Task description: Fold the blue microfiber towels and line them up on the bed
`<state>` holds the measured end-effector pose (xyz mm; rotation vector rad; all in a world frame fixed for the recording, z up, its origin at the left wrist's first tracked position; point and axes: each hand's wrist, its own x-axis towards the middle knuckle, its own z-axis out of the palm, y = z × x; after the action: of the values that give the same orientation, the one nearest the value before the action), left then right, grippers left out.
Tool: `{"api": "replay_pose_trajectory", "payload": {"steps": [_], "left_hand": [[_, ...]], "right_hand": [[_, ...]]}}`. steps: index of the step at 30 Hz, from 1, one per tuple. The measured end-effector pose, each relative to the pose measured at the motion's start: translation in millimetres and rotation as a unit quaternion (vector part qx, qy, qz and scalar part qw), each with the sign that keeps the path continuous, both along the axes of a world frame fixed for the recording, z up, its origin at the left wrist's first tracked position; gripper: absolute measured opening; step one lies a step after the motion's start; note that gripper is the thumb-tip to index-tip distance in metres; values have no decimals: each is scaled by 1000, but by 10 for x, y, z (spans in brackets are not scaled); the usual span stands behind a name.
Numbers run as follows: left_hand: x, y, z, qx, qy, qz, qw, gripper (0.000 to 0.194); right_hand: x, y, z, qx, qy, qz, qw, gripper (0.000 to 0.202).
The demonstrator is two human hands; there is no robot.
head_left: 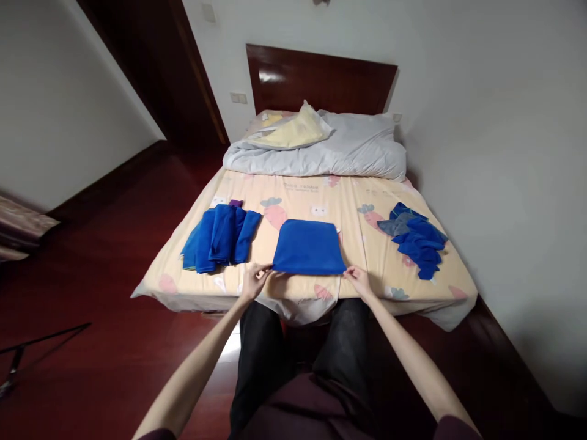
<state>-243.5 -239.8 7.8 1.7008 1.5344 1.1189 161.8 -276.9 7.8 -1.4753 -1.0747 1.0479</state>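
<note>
A blue cloth (309, 247), looking like a towel, lies as a flat, folded rectangle on the bed in front of me. My left hand (255, 281) pinches its near left corner. At the near right corner my right hand (358, 281) pinches the same cloth. The near edge is stretched straight between my hands and seems slightly raised. To the left rests a pile of folded or rolled blue cloths (222, 238), with a bit of purple cloth (236, 203) at its back. On the right is a crumpled heap of blue cloths (419, 241) with a grey cloth (395, 224) among them.
A patterned bed sheet (321, 195) covers the bed. Grey bedding (362, 143) and a pale yellow cloth (298, 128) lie by the dark wooden headboard (321, 79). A black stand leg (46, 338) is on the floor at lower left.
</note>
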Motion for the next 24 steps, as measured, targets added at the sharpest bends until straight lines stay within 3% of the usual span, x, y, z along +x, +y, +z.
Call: {"api": "replay_pose_trajectory", "payload": {"steps": [3, 6, 11, 15, 20, 24], "left_hand": [[15, -343, -568, -92, -6, -3, 996, 49], [39, -486, -820, -121, -19, 34, 992, 59], [124, -381, -841, -168, -128, 88, 973, 64], [155, -358, -800, -166, -201, 97, 960, 67], [62, -571, -821, -127, -159, 102, 974, 51], [-17, -649, -854, -143, -111, 72, 981, 49]], "right_hand": [[-119, -334, -460, -78, 14, 23, 997, 54], [-158, -497, -674, -90, 30, 15, 995, 54], [-173, -448, -809, -84, 64, -85, 991, 63], [-191, -421, -814, -67, 70, -103, 990, 65], [-64, -534, -801, -24, 21, -62, 998, 60], [50, -600, -819, -42, 16, -6, 999, 56]]}}
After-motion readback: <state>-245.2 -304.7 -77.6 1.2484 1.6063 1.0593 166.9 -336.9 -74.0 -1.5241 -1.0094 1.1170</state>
